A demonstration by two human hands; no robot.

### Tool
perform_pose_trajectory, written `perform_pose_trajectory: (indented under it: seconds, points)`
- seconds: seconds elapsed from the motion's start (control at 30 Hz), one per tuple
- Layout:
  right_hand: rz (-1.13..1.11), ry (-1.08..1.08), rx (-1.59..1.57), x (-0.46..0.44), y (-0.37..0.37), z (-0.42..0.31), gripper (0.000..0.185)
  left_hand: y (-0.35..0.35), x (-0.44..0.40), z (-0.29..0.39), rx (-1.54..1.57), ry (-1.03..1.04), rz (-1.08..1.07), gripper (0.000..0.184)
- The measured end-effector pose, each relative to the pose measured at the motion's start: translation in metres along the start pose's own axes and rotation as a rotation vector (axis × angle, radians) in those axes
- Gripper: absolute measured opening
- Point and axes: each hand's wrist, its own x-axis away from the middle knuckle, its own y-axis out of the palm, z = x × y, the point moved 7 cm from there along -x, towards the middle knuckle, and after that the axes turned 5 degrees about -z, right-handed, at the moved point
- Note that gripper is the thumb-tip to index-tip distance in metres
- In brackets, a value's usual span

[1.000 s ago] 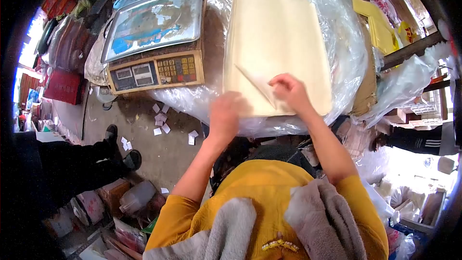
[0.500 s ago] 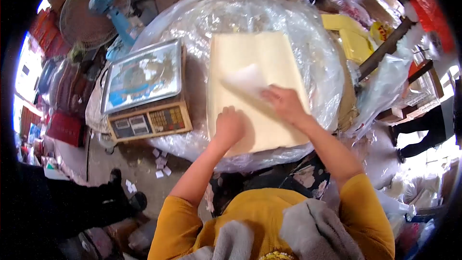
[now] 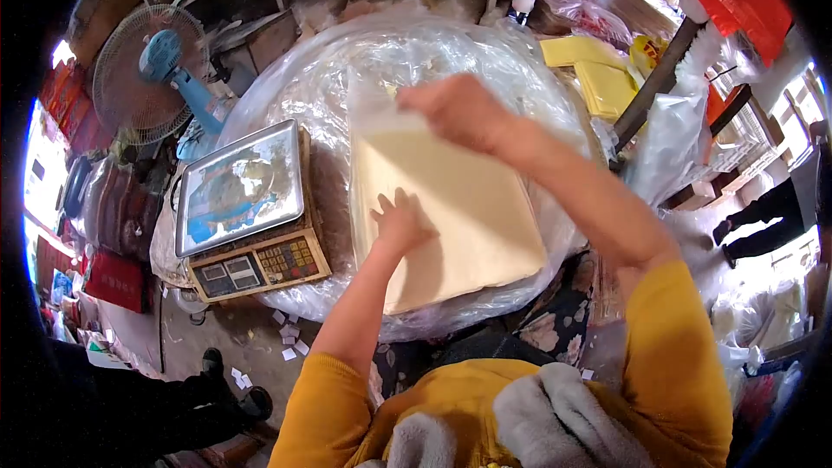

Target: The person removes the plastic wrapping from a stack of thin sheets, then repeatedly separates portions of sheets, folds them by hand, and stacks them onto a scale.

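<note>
A cream-coloured stack of large paper sheets (image 3: pixel 468 225) lies on a round table covered with crinkled clear plastic (image 3: pixel 303 78). My left hand (image 3: pixel 400 227) presses on the stack with its fingers spread, holding nothing. My right hand (image 3: pixel 464 117) is over the far end of the stack, fingers closed and smeared by motion. Below its fingertips, a whitish, see-through strip (image 3: pixel 381 114), like plastic film, covers the far edge of the paper. Whether the fingers grip that strip cannot be made out.
Left of the stack stands a weighing scale (image 3: pixel 247 191) with a metal pan. A blue fan (image 3: pixel 160 61) is behind it. Yellow packets (image 3: pixel 604 87) lie at the back right. Another person's dark-clothed legs (image 3: pixel 767 225) show at the right, and dark shoes (image 3: pixel 254 400) at lower left.
My right hand has moved from the middle of the stack to its far end. The white sheet by it no longer lies mid-stack. My left hand's fingers have spread. The view has shifted.
</note>
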Motion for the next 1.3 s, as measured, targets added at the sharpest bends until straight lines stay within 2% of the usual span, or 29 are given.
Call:
perform_pose_trajectory:
  seconds: [0.03,0.1,0.17,0.2,0.27,0.3,0.4,0.43,0.47,0.53,0.63,0.67,0.73,0.77,0.8,0.87,0.9,0.93,0.97,1.0,1.03,1.1,1.13,1.23,1.27,1.3]
  points:
    - [0.111,-0.011,-0.015,-0.005,-0.031,0.002,0.014,-0.001,-0.001,0.0,-0.005,-0.002,-0.002,0.089]
    - [0.267,-0.006,0.25,0.0,-0.091,-0.003,0.013,0.0,-0.004,-0.001,-0.017,-0.012,-0.003,0.089]
    - [0.261,0.041,0.303,0.019,-0.13,-0.033,0.014,0.001,-0.004,0.0,-0.033,-0.016,0.007,0.09]
    - [0.243,-0.068,0.314,0.034,-0.125,-0.046,0.021,-0.003,-0.001,0.003,-0.027,-0.018,0.019,0.088]
    - [0.106,-0.086,0.312,0.063,-0.086,-0.07,0.025,-0.013,0.009,0.009,-0.022,-0.02,0.049,0.083]
    - [0.087,-0.077,0.249,0.079,-0.067,-0.08,0.026,-0.008,0.007,0.004,0.098,0.034,0.09,0.078]
    - [0.078,-0.059,0.059,0.134,0.006,-0.088,0.03,0.051,-0.033,-0.052,0.846,0.367,0.463,0.065]
    - [0.017,-0.037,0.047,0.148,0.024,-0.092,0.03,0.061,-0.034,-0.068,0.915,0.411,0.58,0.061]
    - [-0.089,0.013,-0.022,0.166,0.047,-0.09,0.034,0.03,0.003,-0.062,0.933,0.324,0.693,0.056]
    - [-0.165,0.075,-0.015,0.194,0.077,-0.088,0.035,-0.034,0.096,-0.006,0.328,0.35,0.967,0.044]
    - [-0.337,0.191,0.092,0.237,0.107,-0.059,0.039,0.003,0.083,-0.018,0.13,0.559,0.574,0.031]
    - [-0.402,0.233,0.147,0.255,0.111,-0.046,0.041,0.01,0.08,-0.034,0.245,0.503,0.651,0.032]
    - [-0.533,0.346,0.147,0.285,0.102,-0.008,0.038,-0.001,0.087,-0.046,0.431,0.404,0.566,0.032]
    - [-0.594,0.483,-0.011,0.295,0.092,0.008,0.036,-0.003,0.088,-0.054,0.525,0.349,0.521,0.032]
    - [-0.653,0.618,-0.171,0.298,0.076,0.017,0.035,-0.001,0.09,-0.064,0.436,0.4,0.586,0.028]
    - [-0.519,0.981,-0.635,0.287,0.021,0.017,0.034,0.012,0.089,-0.09,0.837,0.285,0.603,0.023]
    - [-0.323,0.89,-0.816,0.286,0.015,0.018,0.036,0.023,0.091,-0.104,1.036,0.213,0.605,0.021]
    - [-0.125,0.792,-0.99,0.291,0.006,0.021,0.038,0.029,0.093,-0.111,1.099,0.273,0.62,0.018]
    - [0.079,0.689,-1.154,0.291,-0.002,0.021,0.04,0.017,0.103,-0.105,0.921,0.245,0.606,0.018]
    - [0.116,0.624,-1.074,0.283,0.003,0.022,0.038,0.006,0.111,-0.098,0.864,0.253,0.613,0.017]
    - [0.031,0.773,-1.009,0.284,0.022,0.03,0.037,-0.003,0.113,-0.09,0.805,0.267,0.621,0.016]
    - [-0.137,1.045,-0.845,0.296,0.067,0.054,0.034,-0.009,0.103,-0.09,0.878,0.196,0.615,0.015]
    - [0.092,0.983,-1.096,0.294,0.085,0.064,0.032,-0.013,0.096,-0.089,0.915,0.163,0.616,0.014]
    - [0.296,1.035,-1.136,0.268,0.108,0.089,0.037,-0.026,0.074,-0.091,0.684,-0.141,0.574,0.021]
    - [0.304,1.036,-0.987,0.268,0.124,0.107,0.036,-0.036,0.075,-0.078,0.657,-0.184,0.635,0.035]
    - [0.312,1.031,-0.836,0.27,0.146,0.129,0.035,-0.049,0.073,-0.06,0.438,-0.081,0.748,0.039]
